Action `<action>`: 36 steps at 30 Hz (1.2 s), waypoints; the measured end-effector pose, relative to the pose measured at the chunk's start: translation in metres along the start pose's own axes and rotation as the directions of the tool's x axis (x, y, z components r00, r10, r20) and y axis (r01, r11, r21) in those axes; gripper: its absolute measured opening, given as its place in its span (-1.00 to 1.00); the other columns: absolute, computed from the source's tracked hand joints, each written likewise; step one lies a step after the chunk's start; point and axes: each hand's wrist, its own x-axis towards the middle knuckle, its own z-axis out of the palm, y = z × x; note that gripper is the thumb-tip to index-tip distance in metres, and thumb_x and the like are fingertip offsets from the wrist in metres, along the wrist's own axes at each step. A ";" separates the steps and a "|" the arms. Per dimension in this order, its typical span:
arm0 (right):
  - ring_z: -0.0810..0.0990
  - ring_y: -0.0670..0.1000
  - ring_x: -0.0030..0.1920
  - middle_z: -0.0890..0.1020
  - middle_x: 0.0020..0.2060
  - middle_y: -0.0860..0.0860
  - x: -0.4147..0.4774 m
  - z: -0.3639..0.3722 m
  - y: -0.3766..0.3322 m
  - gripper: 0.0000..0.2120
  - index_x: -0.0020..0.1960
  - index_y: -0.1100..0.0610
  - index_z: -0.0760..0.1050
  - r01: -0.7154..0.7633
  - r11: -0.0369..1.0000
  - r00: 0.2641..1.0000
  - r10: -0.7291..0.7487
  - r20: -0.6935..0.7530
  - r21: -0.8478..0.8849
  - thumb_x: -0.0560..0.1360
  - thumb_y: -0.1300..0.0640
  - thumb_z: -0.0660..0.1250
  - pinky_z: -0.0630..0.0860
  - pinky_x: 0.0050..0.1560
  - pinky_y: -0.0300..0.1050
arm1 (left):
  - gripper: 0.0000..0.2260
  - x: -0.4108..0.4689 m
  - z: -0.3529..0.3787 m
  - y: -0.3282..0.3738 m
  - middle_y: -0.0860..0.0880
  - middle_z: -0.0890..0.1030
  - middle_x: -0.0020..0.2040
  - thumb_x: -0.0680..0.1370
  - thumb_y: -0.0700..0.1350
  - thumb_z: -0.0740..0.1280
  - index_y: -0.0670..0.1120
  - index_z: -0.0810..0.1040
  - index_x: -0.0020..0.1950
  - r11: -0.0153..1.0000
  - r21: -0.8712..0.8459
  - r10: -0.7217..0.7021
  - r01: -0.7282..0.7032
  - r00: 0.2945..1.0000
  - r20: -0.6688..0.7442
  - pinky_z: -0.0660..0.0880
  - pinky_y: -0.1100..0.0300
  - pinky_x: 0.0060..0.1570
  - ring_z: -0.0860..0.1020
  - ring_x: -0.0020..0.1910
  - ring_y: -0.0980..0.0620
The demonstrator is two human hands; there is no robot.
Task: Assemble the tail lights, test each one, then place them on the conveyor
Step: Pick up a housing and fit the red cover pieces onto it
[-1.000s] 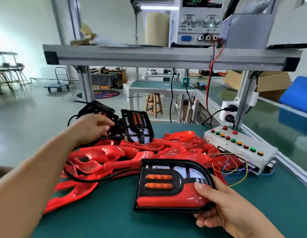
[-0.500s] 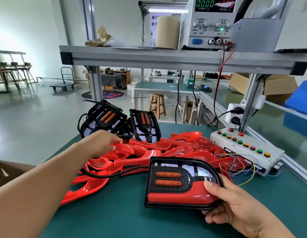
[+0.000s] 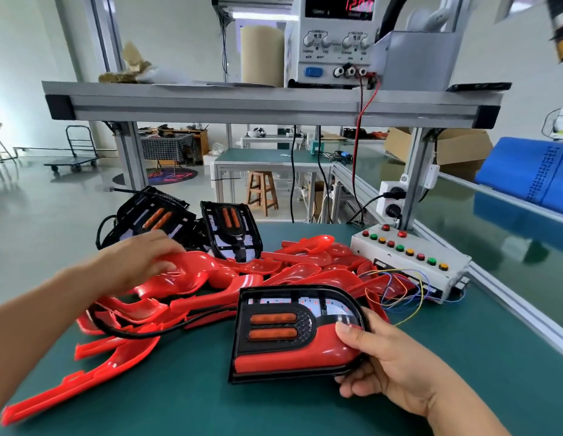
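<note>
Head view: black-framed, red-lensed tail light [image 3: 274, 325], 5 o'clock, gripped by right hand [image 3: 384, 360]; left hand [image 3: 138, 262] touches red plastic lens pile [image 3: 305, 272], 10 o'clock, grip unclear; testing, placement seemingly pending.

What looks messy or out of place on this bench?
The red lens covers lie heaped at all angles, a black cable snaking through them, and coloured wires spill loosely from the button box. No clear damage shows.
</note>
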 end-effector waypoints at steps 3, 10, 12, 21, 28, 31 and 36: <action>0.63 0.19 -0.41 0.61 -0.29 0.30 0.001 0.000 0.001 -0.36 0.24 -0.02 0.35 0.000 1.000 1.000 0.000 0.001 0.010 0.24 -0.09 0.50 0.55 -0.52 -0.19 | -0.70 0.004 -0.014 0.013 0.09 0.50 -0.01 0.49 -0.05 0.41 -0.05 0.61 0.21 0.987 0.049 0.158 -0.155 0.985 -0.073 0.47 0.11 0.03 0.54 -0.01 0.00; 0.63 0.18 -0.42 0.61 -0.28 0.30 0.002 -0.001 0.002 -0.35 0.25 0.01 0.35 0.014 0.999 1.000 -0.015 0.017 0.034 0.24 -0.10 0.50 0.56 -0.52 -0.20 | -0.69 0.009 -0.033 0.046 0.04 0.54 -0.01 0.50 -0.06 0.40 -0.02 0.60 0.25 0.986 0.013 0.165 -0.165 0.979 -0.120 0.39 0.20 -0.01 0.56 0.00 -0.04; 0.63 0.17 -0.42 0.62 -0.28 0.30 0.002 -0.001 0.003 -0.33 0.26 0.01 0.35 0.015 1.000 1.000 -0.016 0.019 0.027 0.23 -0.11 0.51 0.55 -0.52 -0.20 | -0.66 0.008 -0.042 0.076 0.13 0.53 -0.04 0.48 0.04 0.36 0.04 0.60 0.24 0.967 -0.081 0.223 -0.241 0.956 -0.189 0.41 0.31 -0.03 0.53 -0.06 0.15; 0.68 0.19 -0.29 0.70 -0.13 0.15 0.001 -0.001 0.006 -0.38 0.27 -0.01 0.38 0.085 0.995 0.995 -0.088 0.046 0.051 0.27 -0.06 0.49 0.63 -0.35 -0.16 | -0.68 0.024 -0.015 0.177 0.12 0.55 0.13 0.53 0.11 0.33 0.05 0.60 0.24 0.886 -0.149 0.440 -0.439 0.898 -0.026 0.48 0.19 0.16 0.54 0.10 0.13; 0.70 0.14 -0.20 0.69 -0.03 0.10 0.003 0.000 0.009 -0.42 0.24 -0.02 0.42 0.133 0.989 0.991 -0.134 0.002 0.065 0.25 -0.02 0.48 0.61 -0.32 -0.13 | -0.69 0.019 0.003 0.191 0.09 0.55 0.12 0.54 0.07 0.34 0.01 0.60 0.24 0.901 -0.154 0.400 -0.407 0.914 -0.072 0.53 0.11 0.13 0.56 0.07 0.09; 0.69 0.14 -0.20 0.68 -0.02 0.10 0.004 0.000 0.009 -0.38 0.25 -0.01 0.42 0.138 0.988 0.990 -0.138 0.001 0.067 0.22 -0.04 0.49 0.61 -0.31 -0.12 | -0.67 0.019 0.003 0.191 0.12 0.57 0.08 0.52 0.11 0.32 0.02 0.62 0.22 0.903 -0.178 0.389 -0.392 0.920 -0.053 0.47 0.24 0.16 0.54 0.07 0.15; 0.69 0.04 -0.13 0.68 0.00 0.05 0.005 -0.001 0.011 -0.39 0.23 -0.05 0.44 0.157 0.984 0.988 -0.157 -0.009 0.087 0.21 -0.03 0.50 0.61 -0.27 -0.10 | -0.60 0.016 0.006 0.192 0.15 0.53 0.03 0.50 0.15 0.25 0.03 0.61 0.25 0.899 -0.221 0.379 -0.379 0.924 -0.043 0.50 0.13 0.14 0.50 0.07 0.16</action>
